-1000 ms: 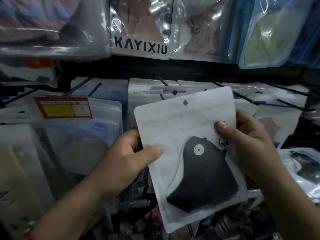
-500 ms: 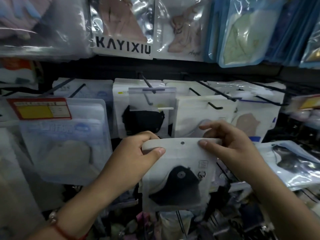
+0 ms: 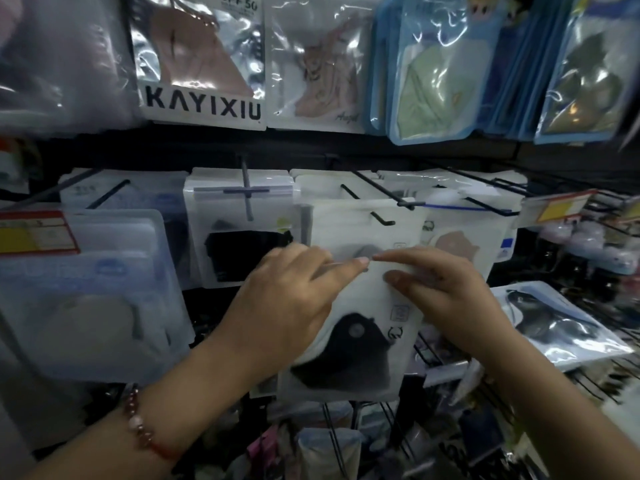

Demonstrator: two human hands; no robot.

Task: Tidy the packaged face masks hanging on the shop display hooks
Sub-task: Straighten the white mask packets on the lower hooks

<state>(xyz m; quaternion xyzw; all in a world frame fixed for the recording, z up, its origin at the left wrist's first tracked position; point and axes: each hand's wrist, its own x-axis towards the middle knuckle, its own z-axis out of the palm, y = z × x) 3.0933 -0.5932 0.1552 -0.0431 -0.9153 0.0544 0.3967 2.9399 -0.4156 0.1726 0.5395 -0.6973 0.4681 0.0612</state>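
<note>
Head view: a white mask packet (image 3: 349, 344) with a black mask inside hangs between both hands, its top edge pinched by the left hand (image 3: 294, 303) and right hand (image 3: 446, 292), just below a black display hook (image 3: 381, 218). Hanging packets crowd either side, leaving little room.

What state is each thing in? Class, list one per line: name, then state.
Black mask packet: held at its top edge by both hands, below the hook, not yet hung.
Left hand: grip pinching the packet top.
Right hand: grip pinching the packet top.
Hook: carrying white packets, tip free.
White packet: hanging on the hook.
KAYIXIU packet: hanging in the upper row.
</note>
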